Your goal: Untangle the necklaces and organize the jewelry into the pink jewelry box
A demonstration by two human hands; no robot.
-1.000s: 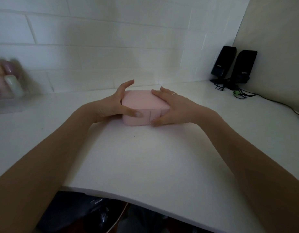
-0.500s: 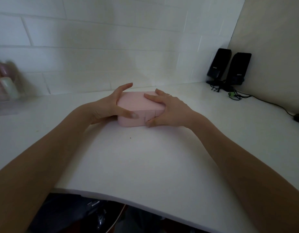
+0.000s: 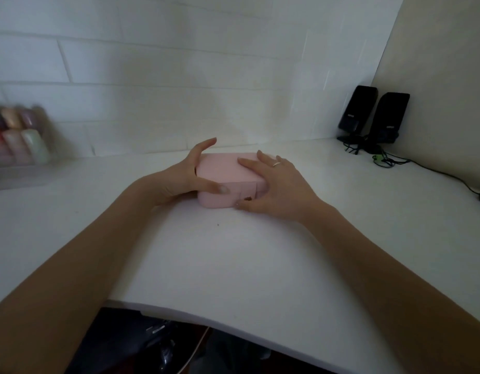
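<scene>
At the middle of the white desk (image 3: 233, 265), fingers meet a closed pink jewelry box (image 3: 222, 168) from both ends. Those of the left hand (image 3: 184, 176) are spread: the thumb lies along the box's near front face, its nail close to the seam, while the other fingers reach up past the far left corner, loose rather than curled tight. The right hand (image 3: 279, 184) is laid flat over the right part of the lid, fingers extended and resting on the pink surface, and its thumb presses low against the front face near the small latch. A thin ring (image 3: 276, 164) shows on one of its fingers. Both hands thus clasp the box between them, and it sits flat on the desk with its lid shut. Bare forearms run back from the hands toward the camera. Farther out, a blurred clear case of pastel items (image 3: 17, 136) stands at the left against the white tiled wall (image 3: 179, 76), and two black speakers (image 3: 373, 114) with trailing cables (image 3: 389, 157) stand in the right corner.
</scene>
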